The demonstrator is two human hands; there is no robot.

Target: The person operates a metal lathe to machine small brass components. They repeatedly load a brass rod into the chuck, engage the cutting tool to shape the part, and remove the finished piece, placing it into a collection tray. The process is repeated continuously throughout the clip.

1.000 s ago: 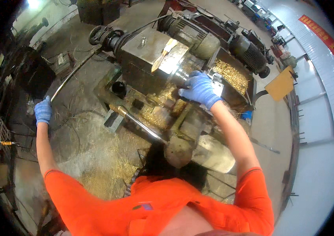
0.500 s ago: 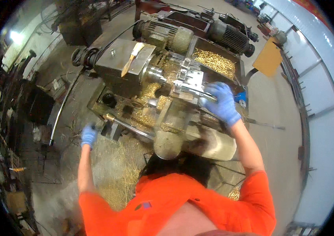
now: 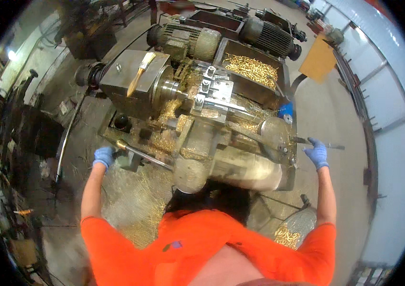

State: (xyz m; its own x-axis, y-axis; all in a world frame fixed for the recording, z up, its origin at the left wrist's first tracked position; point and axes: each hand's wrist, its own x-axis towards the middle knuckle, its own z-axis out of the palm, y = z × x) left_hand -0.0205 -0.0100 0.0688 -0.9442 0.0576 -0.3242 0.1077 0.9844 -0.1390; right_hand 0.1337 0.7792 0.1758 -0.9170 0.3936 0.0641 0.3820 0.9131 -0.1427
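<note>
My left hand (image 3: 103, 156), in a blue glove, is beside the brass-coloured end of a metal lever (image 3: 144, 156) at the front left of a small lathe. Its fingers curl closed, and what they hold is hidden. Out past the lathe's right end, my right hand (image 3: 317, 154), also blue-gloved, has its fingers apart. A dark bar (image 3: 331, 146) sticks out just beyond its fingertips. Between my hands, a bolted tool holder (image 3: 219, 90) faces the round chuck (image 3: 168, 89). Brass shavings (image 3: 162, 142) cover the bed below.
A paintbrush (image 3: 140, 75) lies on the headstock (image 3: 121, 71). Behind the tool holder, a metal tray (image 3: 278, 97) holds small brass pieces. More pieces lie in a round container (image 3: 302, 220) at lower right. Motors (image 3: 267, 38) stand at the back, and a tan board (image 3: 321, 58) at far right.
My right hand has moved from the tool holder out to the right, past the lathe's end. My left hand has shifted slightly and stays by the lever. The view has shifted a little.
</note>
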